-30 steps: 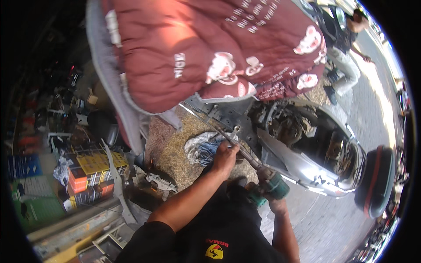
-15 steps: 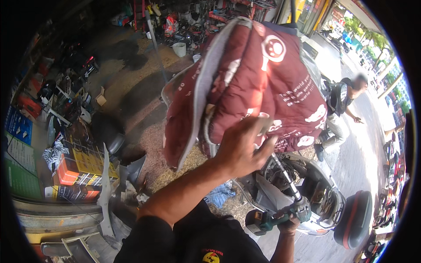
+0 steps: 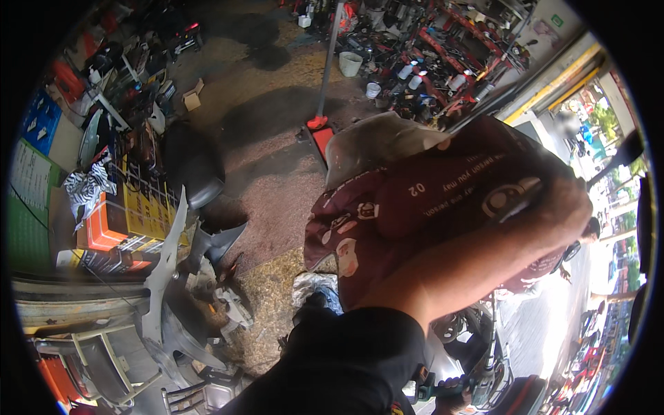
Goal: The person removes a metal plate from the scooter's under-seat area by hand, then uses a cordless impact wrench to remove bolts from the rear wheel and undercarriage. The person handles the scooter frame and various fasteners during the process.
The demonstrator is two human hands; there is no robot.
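Note:
My left hand [image 3: 567, 211] reaches across to the right, its fingers curled on the maroon quilted cover [image 3: 422, 200] with white prints; the fingertips are partly hidden. The cover hangs bunched over the front of a scooter [image 3: 460, 339], with a grey panel [image 3: 387, 142] spread along its far edge. A dark rear-view mirror [image 3: 626, 149] stands just beyond this hand. Low in the picture, my right hand [image 3: 453, 398] is wrapped around a green-and-black cordless driver [image 3: 423, 387], mostly cut off by my left sleeve and the lower edge.
On the left stand yellow and orange boxes [image 3: 142, 214], loose grey body panels [image 3: 166, 277] and a metal-framed chair [image 3: 104, 366]. A red floor jack [image 3: 321, 138] with a long handle is beyond the cover. Parts-laden red shelves [image 3: 449, 52] and a white bucket [image 3: 350, 63] lie farther back.
My left hand has gone from loosely open before the cover to gripping it farther right. The cover has shifted and folded over. The view has turned, and the driver now sits lower in it.

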